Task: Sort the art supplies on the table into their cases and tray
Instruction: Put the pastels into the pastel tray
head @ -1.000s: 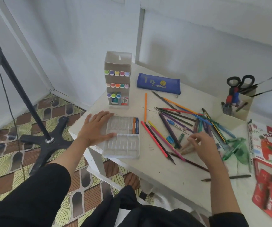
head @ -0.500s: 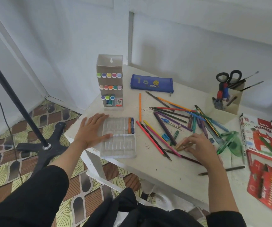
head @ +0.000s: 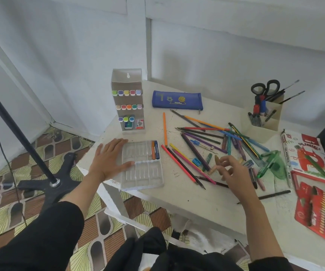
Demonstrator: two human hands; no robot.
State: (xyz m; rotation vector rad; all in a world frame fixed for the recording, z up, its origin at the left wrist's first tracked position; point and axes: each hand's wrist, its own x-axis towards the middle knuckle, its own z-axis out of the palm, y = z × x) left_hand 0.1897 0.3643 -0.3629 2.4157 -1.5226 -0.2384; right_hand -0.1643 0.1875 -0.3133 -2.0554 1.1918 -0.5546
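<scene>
A clear plastic tray (head: 142, 173) lies near the table's left edge with an orange and a blue pastel (head: 154, 152) in its top right slots. My left hand (head: 109, 160) rests flat beside it, thumb on the tray's rim. My right hand (head: 234, 173) hovers over the scattered pencils (head: 195, 145) and pinches a short tan pastel (head: 217, 161) in its fingertips. Another tan pastel (head: 212, 170) lies just below the fingers. A blue pencil case (head: 177, 99) lies at the back.
A white marker stand (head: 127, 102) is upright behind the tray. A pen holder with scissors (head: 263, 114) stands at the back right. The oil pastel box (head: 304, 157), a red pencil case (head: 322, 210) and a green protractor (head: 275, 161) lie at the right. A black stand (head: 20, 137) is on the floor.
My right hand has lifted off the pile with a tan pastel pinched in its fingers. The left hand stays by the tray.
</scene>
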